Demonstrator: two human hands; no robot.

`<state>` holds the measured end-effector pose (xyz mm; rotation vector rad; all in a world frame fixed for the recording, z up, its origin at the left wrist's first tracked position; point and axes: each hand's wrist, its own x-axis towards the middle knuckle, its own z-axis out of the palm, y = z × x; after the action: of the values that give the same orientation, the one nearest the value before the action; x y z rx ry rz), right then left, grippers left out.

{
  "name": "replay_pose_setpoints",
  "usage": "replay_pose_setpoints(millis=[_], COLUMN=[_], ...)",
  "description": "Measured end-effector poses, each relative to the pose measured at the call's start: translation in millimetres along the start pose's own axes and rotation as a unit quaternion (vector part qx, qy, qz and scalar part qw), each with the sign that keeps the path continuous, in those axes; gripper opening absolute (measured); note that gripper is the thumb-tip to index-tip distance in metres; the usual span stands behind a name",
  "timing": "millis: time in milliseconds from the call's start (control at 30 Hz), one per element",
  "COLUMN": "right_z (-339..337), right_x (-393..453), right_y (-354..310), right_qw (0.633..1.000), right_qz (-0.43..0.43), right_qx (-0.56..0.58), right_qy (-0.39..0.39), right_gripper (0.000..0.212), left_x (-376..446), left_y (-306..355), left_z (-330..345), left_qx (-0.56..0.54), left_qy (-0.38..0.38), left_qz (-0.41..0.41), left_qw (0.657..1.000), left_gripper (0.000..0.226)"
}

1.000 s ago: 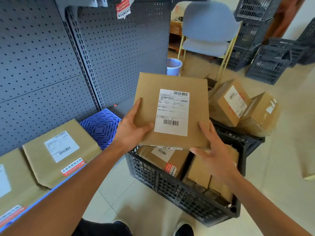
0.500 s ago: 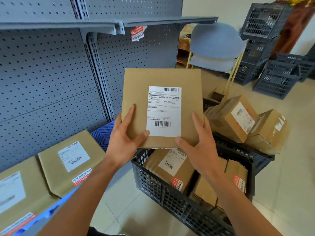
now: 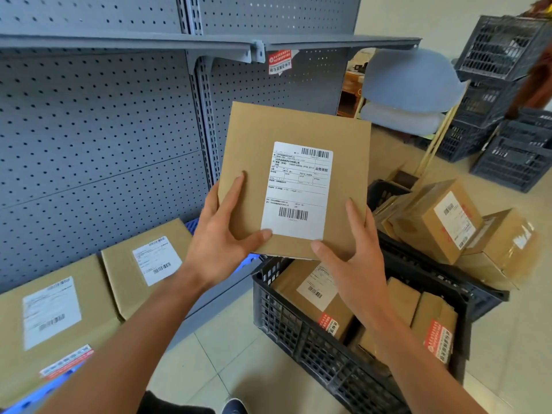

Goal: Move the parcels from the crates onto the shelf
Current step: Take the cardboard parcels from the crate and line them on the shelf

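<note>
I hold a flat brown cardboard parcel (image 3: pixel 254 162) with a white shipping label upright in front of me, above the near crate. My left hand (image 3: pixel 221 237) grips its lower left edge and my right hand (image 3: pixel 355 258) grips its lower right edge. Below it stands a black plastic crate (image 3: pixel 301 330) with several brown parcels inside. Two flat parcels (image 3: pixel 131 270) lie on the bottom shelf at the left. The grey upper shelf board (image 3: pixel 125 43) runs across the pegboard back panel.
More boxes (image 3: pixel 430 225) pile up on a second crate behind the first. Stacked empty black crates (image 3: pixel 507 150) stand at the back right. A blue-grey chair (image 3: pixel 412 85) stands beyond the shelf end. A blue plastic mat (image 3: pixel 191 225) lies on the bottom shelf.
Both hands have lifted the parcel higher and a little left, toward the shelf. My view has tilted up, so the upper shelf board now shows.
</note>
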<state>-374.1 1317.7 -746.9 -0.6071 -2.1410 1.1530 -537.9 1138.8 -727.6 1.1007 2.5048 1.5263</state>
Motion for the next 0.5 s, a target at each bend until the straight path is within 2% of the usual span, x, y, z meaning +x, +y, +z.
replay_pose_setpoints(millis=[100,300,500], right_z=[10.2,37.1,70.9], right_x=[-4.1,-9.6,-10.0], right_y=[-8.0,-27.4,-45.0], right_qw=[1.0,0.995,0.994], right_qz=[-0.005,-0.031,-0.04], right_qx=[0.002,-0.028,-0.011], right_qy=[-0.013,-0.092,-0.103], right_gripper=[0.095,0.117,0.113], left_x=[-2.9,-18.6,-36.3], left_y=[-2.9,-14.0,-25.0], left_z=[-14.7,-52.6,-83.8], left_qx=[0.003,0.013,0.027], left_qy=[0.008,0.042,0.076], left_qz=[0.008,-0.003,-0.037], left_qw=[1.0,0.999,0.996], left_gripper=[0.103,0.103,0.097])
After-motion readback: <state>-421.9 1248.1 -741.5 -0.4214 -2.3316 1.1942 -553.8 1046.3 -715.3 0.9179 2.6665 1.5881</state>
